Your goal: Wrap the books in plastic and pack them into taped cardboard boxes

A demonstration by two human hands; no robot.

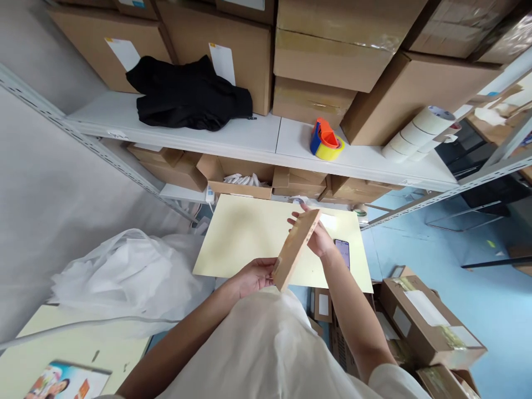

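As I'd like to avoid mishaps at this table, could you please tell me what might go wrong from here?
The thin brown box, tilted between the left hand and right hand, might slip. The phone lies near the right edge of the table, where the right forearm might nudge it. The tape dispenser sits by the front edge of the shelf and could fall.

Prob. a stockrm/packing area: metal shelving stacked w/ cardboard boxes, tape dispenser & white rolls on a shelf, pale worktable below, more taped ctns piled on blue flr at R.
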